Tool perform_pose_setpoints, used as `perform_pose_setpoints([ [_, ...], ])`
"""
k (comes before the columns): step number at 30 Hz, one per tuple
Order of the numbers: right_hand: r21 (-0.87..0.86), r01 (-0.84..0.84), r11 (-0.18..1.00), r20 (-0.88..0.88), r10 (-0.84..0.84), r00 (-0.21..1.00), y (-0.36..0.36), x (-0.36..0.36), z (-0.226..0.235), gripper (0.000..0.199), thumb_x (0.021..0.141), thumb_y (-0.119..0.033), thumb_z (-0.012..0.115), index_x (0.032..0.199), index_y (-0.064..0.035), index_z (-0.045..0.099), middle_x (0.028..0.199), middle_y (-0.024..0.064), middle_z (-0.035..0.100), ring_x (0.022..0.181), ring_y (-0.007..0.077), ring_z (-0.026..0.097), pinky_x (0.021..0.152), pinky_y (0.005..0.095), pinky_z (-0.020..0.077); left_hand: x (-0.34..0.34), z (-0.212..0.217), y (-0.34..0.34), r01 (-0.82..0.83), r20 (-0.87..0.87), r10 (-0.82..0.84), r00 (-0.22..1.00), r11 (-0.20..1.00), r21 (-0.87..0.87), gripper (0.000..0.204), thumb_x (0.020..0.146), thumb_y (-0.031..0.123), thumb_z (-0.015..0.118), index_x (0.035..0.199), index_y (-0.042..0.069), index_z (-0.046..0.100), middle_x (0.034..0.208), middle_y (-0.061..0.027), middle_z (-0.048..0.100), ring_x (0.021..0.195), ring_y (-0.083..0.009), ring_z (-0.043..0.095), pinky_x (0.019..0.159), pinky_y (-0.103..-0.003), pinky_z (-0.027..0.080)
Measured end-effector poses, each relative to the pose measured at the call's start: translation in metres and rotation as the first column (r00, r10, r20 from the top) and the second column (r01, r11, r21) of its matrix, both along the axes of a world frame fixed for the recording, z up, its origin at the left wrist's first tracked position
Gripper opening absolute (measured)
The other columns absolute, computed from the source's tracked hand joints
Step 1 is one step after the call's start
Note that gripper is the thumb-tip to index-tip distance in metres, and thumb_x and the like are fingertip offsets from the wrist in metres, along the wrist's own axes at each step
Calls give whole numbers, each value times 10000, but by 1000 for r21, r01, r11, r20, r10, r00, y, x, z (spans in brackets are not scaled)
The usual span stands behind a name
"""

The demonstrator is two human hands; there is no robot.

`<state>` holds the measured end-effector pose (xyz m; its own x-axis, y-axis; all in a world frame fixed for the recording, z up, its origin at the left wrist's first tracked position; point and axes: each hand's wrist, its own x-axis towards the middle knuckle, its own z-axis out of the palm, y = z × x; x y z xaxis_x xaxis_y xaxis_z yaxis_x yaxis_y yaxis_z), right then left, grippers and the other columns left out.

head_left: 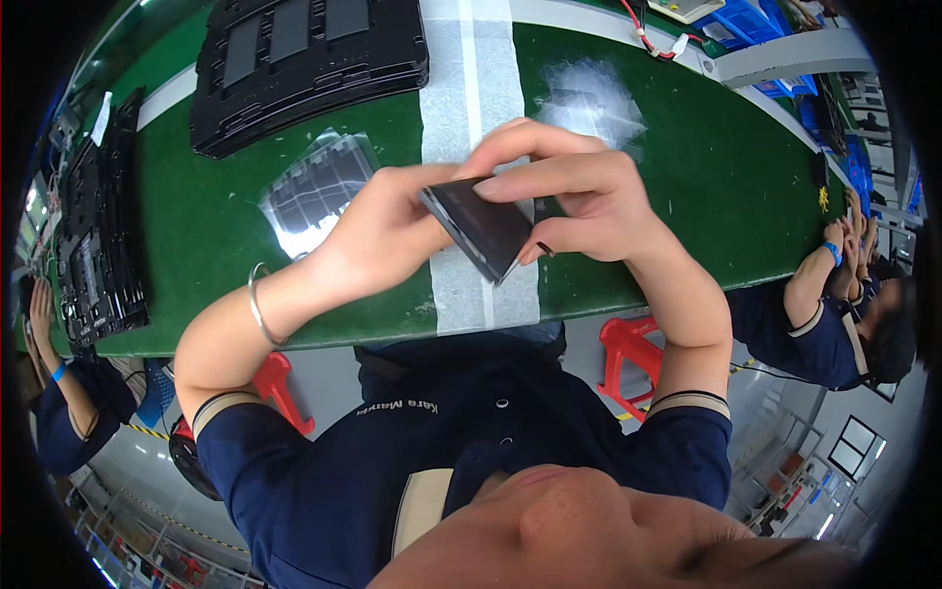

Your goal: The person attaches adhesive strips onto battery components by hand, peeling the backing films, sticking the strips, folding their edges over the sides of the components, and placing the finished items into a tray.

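Note:
Both hands are raised over the green table and hold one dark, flat rectangular panel, tilted with a corner pointing down. My left hand, with a thin silver bangle on its wrist, grips the panel's left edge. My right hand curls over the panel's top and right side, fingertips pressed on its upper edge. The panel hangs above a white tape stripe that runs across the table.
A stack of black moulded trays lies at the far middle, another stack at the left. Clear bags and clear films lie on the green. Co-workers sit at the right and left. Red stools stand below.

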<state>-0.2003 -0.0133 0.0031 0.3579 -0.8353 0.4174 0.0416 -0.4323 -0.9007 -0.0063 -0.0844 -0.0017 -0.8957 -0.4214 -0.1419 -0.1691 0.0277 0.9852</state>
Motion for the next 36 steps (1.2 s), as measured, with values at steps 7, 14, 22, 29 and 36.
perform_pose_setpoints([
  [7, -137, 374, 917, -642, -369, 672, 51, -41, -17, 409, 549, -110, 749, 943, -34, 667, 1010, 102, 602, 876, 267, 555, 731, 339, 460, 23, -16, 16, 233, 76, -300, 951, 532, -814, 503, 687, 208, 659, 1096, -49, 521, 1213, -210, 462, 1104, -363, 479, 909, -420, 425],
  [14, -143, 341, 929, -699, -339, 630, 55, -39, -17, 378, 563, -96, 736, 933, -55, 672, 1034, 74, 583, 856, 243, 530, 703, 336, 461, 24, -20, 11, 281, 132, -301, 944, 530, -800, 489, 742, 275, 591, 1078, -74, 518, 1226, -202, 466, 1139, -352, 453, 878, -414, 442],
  [22, -130, 318, 939, -720, -310, 621, 54, -39, -17, 384, 568, -103, 735, 941, -41, 669, 1055, 100, 584, 853, 252, 529, 700, 321, 470, 23, -24, 6, 303, 130, -340, 932, 528, -794, 450, 731, 266, 588, 1042, -56, 544, 1217, -188, 477, 1131, -330, 451, 841, -396, 467],
  [29, -60, 305, 951, -710, -255, 657, 47, -36, -17, 392, 565, -102, 740, 945, -36, 672, 1048, 109, 595, 856, 234, 516, 692, 303, 464, 22, -28, 4, 284, 122, -332, 935, 499, -819, 462, 670, 249, 625, 1026, -38, 558, 1213, -171, 490, 1127, -310, 452, 824, -365, 476],
  [36, -80, 297, 952, -714, -262, 649, 47, -36, -18, 376, 570, -116, 735, 930, -25, 676, 1032, 112, 599, 853, 233, 515, 674, 296, 460, 22, -30, 6, 290, 145, -317, 937, 480, -828, 430, 675, 253, 606, 999, -27, 574, 1201, -165, 504, 1119, -302, 461, 823, -350, 477],
])
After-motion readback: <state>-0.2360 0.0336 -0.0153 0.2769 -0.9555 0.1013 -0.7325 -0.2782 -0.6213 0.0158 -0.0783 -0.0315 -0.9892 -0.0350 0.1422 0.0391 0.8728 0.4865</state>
